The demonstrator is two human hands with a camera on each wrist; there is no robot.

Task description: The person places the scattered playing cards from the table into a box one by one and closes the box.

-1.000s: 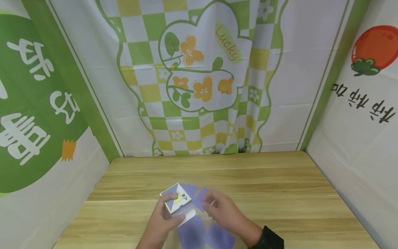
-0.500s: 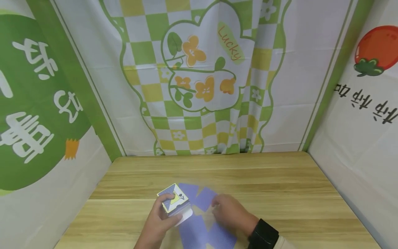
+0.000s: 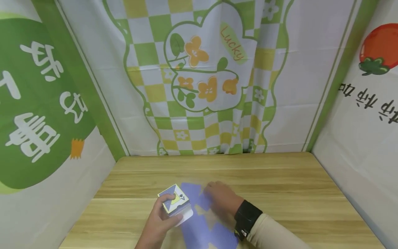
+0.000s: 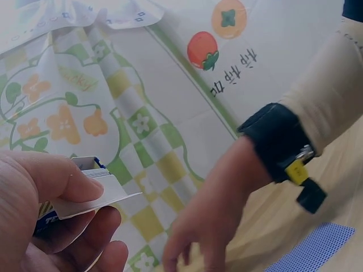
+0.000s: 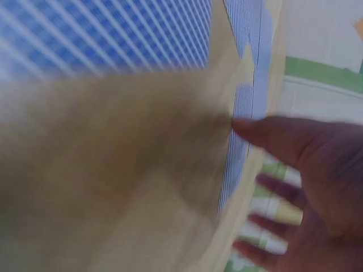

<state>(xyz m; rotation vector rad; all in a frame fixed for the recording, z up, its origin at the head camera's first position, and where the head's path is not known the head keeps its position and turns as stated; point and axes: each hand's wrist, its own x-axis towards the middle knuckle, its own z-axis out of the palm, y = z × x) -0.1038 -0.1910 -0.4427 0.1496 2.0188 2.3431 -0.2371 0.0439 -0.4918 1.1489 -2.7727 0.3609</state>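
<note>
In the head view my left hand (image 3: 158,218) grips a playing-card box (image 3: 174,200) with an ace printed on it, its white flap (image 3: 186,216) hanging out. The left wrist view shows my thumb on the white flap, with card edges in the box's mouth. Several blue-backed playing cards lie on the table, among them a near card (image 3: 196,230), a right card (image 3: 223,236) and a far card (image 3: 190,190). My right hand (image 3: 223,197) is at the far right card (image 3: 204,202); in the right wrist view its fingers are spread and its thumb meets that card's edge or hovers just over it.
The wooden table (image 3: 273,183) extends to both sides and behind the cards. A patterned curtain (image 3: 208,131) hangs along its back edge, with cloth walls at left and right. A black band (image 3: 247,218) circles my right wrist.
My right hand first drew back to the right off the far right card, then moved forward and left onto it. The left hand with the card box has barely shifted.
</note>
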